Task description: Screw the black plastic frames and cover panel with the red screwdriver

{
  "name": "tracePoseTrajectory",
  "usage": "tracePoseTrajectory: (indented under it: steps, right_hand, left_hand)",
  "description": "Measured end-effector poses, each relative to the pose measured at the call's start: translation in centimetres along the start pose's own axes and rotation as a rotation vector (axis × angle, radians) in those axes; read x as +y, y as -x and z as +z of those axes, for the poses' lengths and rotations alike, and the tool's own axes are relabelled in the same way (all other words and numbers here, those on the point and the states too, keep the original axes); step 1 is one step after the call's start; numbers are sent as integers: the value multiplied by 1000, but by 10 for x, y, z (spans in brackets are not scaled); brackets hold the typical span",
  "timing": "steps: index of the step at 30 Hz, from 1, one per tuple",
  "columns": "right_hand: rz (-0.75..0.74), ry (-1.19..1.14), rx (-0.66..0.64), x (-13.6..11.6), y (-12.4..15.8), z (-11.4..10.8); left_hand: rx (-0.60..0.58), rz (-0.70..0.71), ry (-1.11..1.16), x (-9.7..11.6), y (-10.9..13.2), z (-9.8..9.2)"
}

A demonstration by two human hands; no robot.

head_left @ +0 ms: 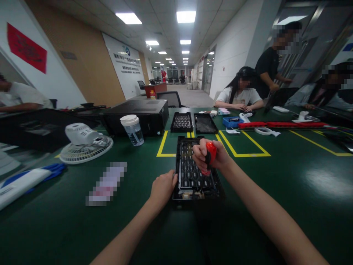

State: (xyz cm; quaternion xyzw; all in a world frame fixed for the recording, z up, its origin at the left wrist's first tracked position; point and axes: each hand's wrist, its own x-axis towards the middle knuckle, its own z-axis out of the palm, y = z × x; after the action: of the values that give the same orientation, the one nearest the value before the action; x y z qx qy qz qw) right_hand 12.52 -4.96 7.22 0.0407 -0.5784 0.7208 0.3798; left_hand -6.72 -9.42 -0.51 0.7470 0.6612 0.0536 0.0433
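Note:
In front of me on the green table lies a black rectangular case (190,186), with rows of dark rounded cells bearing small light marks. Along its near end is a strip of tan and metallic parts. My left hand (163,187) grips the case's left rim, its fingertips partly hidden by the edge. Above the right half of the case, my right hand (217,152) is closed round the upright handle of a red-and-black tool (211,154). The tool's lower end points down toward the cells; its tip and what it touches cannot be made out.
Behind the case stand two black trays (182,123), yellow tape outlines (239,156) and a black computer tower (138,110). A lidded cup (132,130), a white fan (86,147) and blue-and-white gloves (30,180) are leftward. A blue bin (232,122) and people are at right.

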Motion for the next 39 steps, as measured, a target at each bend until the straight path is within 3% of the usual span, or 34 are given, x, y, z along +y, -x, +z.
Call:
tracePoseTrajectory:
  steps: [4,9,17,39]
  right_hand:
    - [6,-70,-72,-1,-7,-5]
    - [124,-150,-145,-2,-15,-3]
    - [118,-242,-228,4,-19,-2]
    - [79,-22,47,3,-11,16]
  left_hand:
    - [-12,-3,-9,2,0,-2]
    - [-34,-15,-10,4,0,-4]
    - [-17,3,-23,3,-1,-2]
    - [-33,-11,-23,4,-2,-3]
